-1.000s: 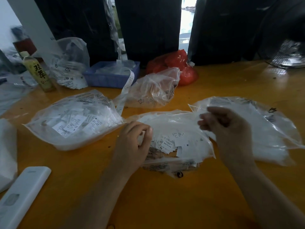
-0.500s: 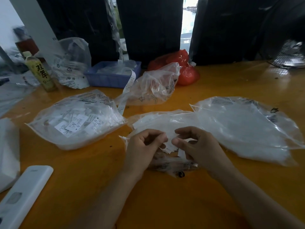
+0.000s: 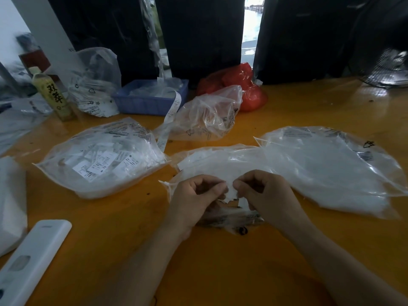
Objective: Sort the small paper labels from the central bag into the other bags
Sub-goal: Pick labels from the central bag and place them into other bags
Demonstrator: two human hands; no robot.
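Head view, from far left: a white remote [image 3: 28,261] lies near the table edge, and a green bottle [image 3: 53,96] stands at the back beside a crumpled clear bag [image 3: 95,85]. Next comes the left bag [image 3: 99,160], lying flat on the orange table [image 3: 220,272] and already plump with printed paper labels [image 3: 99,166], so I'd say a fair share of the sorting is done on that side. Behind it sit a blue tray [image 3: 150,102], a loose label strip [image 3: 170,120], another clear bag [image 3: 205,115] and a red bag [image 3: 247,85].

In the middle lies the central bag [image 3: 220,162], still showing white paper inside. Over its near edge the left hand [image 3: 194,199] has its fingers curled and pinched on a bit of white paper, and the right hand [image 3: 267,195] pinches the same scrap from the other side; whether it is one label or several stuck together I cannot tell.

To the right, touching the central bag, the right bag [image 3: 331,168] looks pale and full too, though its contents are blurred. My guess: the job is midway, with plenty left to sort.
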